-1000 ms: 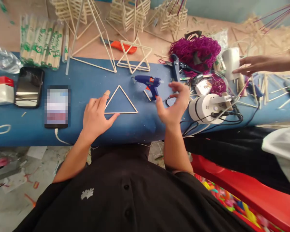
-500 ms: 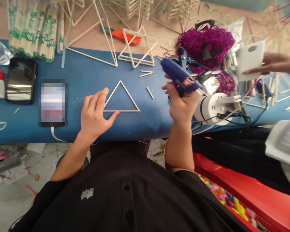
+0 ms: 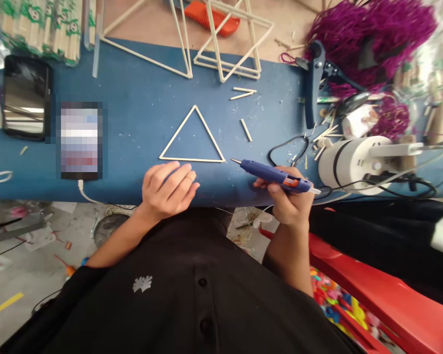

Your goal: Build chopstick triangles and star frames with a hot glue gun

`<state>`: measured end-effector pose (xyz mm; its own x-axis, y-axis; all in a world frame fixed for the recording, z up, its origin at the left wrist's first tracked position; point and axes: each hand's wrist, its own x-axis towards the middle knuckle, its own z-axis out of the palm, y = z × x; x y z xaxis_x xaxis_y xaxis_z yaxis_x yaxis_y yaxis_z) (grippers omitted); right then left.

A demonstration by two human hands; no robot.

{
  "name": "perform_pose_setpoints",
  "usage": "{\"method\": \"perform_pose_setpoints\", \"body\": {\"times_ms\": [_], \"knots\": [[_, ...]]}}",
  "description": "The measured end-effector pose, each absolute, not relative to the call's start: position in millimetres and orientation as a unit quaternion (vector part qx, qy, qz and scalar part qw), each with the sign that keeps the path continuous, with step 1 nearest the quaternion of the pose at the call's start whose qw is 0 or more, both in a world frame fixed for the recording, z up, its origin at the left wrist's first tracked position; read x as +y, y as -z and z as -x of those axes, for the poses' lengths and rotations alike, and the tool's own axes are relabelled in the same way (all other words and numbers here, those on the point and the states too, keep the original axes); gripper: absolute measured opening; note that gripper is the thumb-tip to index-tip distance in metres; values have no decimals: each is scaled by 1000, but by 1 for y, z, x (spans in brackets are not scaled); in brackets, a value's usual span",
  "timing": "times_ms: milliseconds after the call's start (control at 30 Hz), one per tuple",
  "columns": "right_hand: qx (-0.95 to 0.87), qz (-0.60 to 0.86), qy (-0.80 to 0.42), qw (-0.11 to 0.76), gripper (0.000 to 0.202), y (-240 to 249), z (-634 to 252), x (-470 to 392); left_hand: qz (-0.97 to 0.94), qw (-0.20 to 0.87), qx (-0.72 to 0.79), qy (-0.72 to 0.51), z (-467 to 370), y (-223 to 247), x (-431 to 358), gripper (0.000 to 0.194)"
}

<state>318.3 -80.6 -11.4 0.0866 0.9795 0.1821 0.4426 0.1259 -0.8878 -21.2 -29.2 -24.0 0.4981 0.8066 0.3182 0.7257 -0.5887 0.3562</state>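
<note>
Triangle (image 3: 192,159) laid flat on surface (image 3: 133,88) | glue gun (image 3: 266,172) clamped in right hand (image 3: 290,204), long axis crosswise, nozzle (image 3: 237,161) aimed left, just beside near right corner (image 3: 223,161) | left hand (image 3: 166,191) nearer base, grip loosely open

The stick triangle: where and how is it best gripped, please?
I'd pinch the near stick at its middle, the left hand coming from the near side: the triangle lies flat, open inside, and the glue gun points at its right corner.
</note>
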Motion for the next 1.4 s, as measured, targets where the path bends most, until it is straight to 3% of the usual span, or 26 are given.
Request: {"method": "perform_pose_setpoints", "body": {"times_ms": [100,233,567,1167,1400], "knots": [[-631,587,-263,434,22,9,-315,-81,-871,71,438,-210,16,20,-19,45],[-657,601,-223,396,23,8,-310,-84,-861,161,454,-163,4,11,-14,55],[-668,618,-201,363,22,15,-312,-88,-845,242,450,-156,0,7,-9,66],[-679,631,-164,338,24,11,-308,-92,-874,190,414,-170,4,15,-11,71],[-674,643,-146,332,25,8,-306,-92,-848,255,439,-149,0,8,-8,67]]}}
